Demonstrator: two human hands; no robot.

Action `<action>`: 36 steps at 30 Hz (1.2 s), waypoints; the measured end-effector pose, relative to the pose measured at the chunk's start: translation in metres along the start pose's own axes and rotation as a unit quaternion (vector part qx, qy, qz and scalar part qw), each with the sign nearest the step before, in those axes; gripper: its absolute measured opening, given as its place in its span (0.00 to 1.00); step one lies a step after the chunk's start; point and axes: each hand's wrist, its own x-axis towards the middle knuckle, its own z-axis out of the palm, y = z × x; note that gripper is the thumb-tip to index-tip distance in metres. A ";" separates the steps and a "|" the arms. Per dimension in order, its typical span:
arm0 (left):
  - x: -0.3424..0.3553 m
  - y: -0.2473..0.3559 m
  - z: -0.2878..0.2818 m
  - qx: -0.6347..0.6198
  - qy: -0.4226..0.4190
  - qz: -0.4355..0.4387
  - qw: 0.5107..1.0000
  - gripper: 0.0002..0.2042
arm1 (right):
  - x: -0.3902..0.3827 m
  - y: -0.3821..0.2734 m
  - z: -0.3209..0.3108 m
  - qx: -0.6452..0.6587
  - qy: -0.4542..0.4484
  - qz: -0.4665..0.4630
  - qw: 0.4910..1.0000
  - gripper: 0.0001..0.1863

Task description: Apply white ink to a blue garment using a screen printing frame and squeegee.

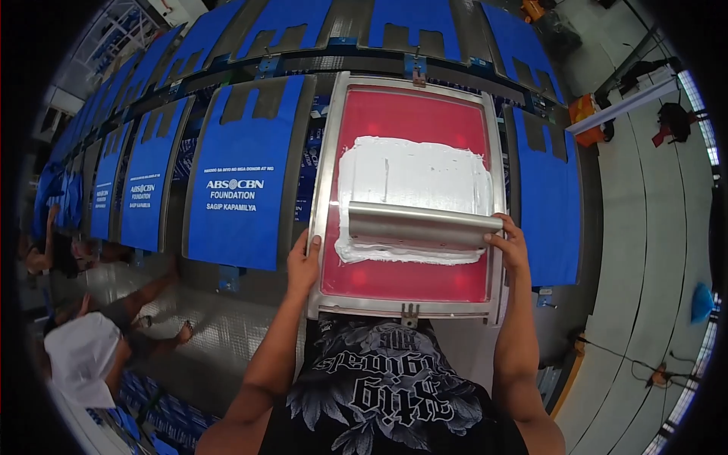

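In front of me lies a silk-screen frame with metal sides and a red mesh. A thick patch of white ink covers the middle of the mesh. Across the ink's lower part rests a long metal squeegee, tilted slightly down to the right. My left hand is closed on the left side of the frame, its thumb on top. At the right side, my right hand pinches the squeegee's end, close to the frame's right rail. What lies under the screen is hidden.
Blue bags lie flat on dark boards in rows; the nearest left bag bears white print, while the right one shows none. Metal hinge clamps stand along the frame's far edge. At the left, another person in a white shirt is close by.
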 end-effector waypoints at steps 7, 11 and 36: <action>0.006 -0.004 0.014 0.146 0.050 0.042 0.987 0.24 | 0.034 0.024 -0.022 -0.077 0.002 -0.004 0.997 0.29; 0.007 -0.013 0.021 0.036 0.047 -0.024 0.998 0.27 | 0.036 0.044 -0.021 -0.034 -0.016 -0.024 0.999 0.23; -0.015 0.060 0.013 0.255 -0.021 0.272 0.927 0.29 | -0.025 -0.021 0.018 -0.477 -0.108 -0.141 0.861 0.18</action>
